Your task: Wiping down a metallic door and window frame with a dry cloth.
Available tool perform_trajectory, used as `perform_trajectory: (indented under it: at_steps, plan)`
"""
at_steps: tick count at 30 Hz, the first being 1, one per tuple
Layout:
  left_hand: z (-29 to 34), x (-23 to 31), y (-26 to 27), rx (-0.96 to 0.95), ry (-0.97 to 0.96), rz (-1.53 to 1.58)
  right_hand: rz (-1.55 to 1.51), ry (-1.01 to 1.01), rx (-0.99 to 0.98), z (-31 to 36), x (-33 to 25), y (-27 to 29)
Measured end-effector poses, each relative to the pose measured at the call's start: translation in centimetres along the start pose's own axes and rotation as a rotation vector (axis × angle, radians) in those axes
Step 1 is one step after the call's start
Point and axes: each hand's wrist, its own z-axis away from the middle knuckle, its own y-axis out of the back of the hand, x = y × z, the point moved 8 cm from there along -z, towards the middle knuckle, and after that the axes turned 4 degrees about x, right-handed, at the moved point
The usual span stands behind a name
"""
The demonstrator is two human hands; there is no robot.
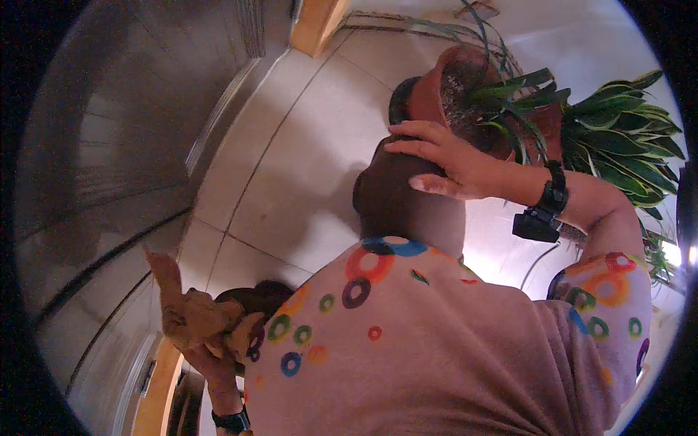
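I judge this a bracing step, left hand point(217, 365) clutching crumpled tan cloth point(195, 314), dark-clad knee point(403, 190) under the loosely spread, empty right hand point(456, 164), next calling for steady balance.

A terracotta pot point(427, 93) stands on the tiled floor point(302, 123)

bundle point(196, 317): in left hand point(218, 365), lower left
right hand point(459, 166): on knee point(407, 200)
pot point(427, 94): on floor point(280, 171), beyond right hand
plant point(622, 134): right of pot
door point(131, 123): far left

Likely a home, tiled floor point(291, 138), potted plants point(622, 134), wooden doorframe point(317, 27)
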Motion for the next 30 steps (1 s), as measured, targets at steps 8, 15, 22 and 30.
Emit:
perform_trajectory:
  at_steps: [8, 15, 22, 30]
  plan:
    - [0.7, 1.4, -0.9, -0.114, 0.06, -0.069, 0.329, 0.127, 0.142, -1.7, -1.4, -1.0]
    - [1.2, 5.5, -2.1, -0.304, 0.053, -0.084, 0.114, -0.065, 0.161, -0.8, 0.1, 1.2]
    - [-1.0, 10.3, -1.5, -0.517, 0.097, -0.174, -0.006, -0.109, 0.082, 2.4, -0.2, 2.6]
    - [-0.2, 12.1, -3.1, -0.738, 0.112, -0.257, -0.232, -0.178, 0.069, 7.4, -1.7, 2.1]
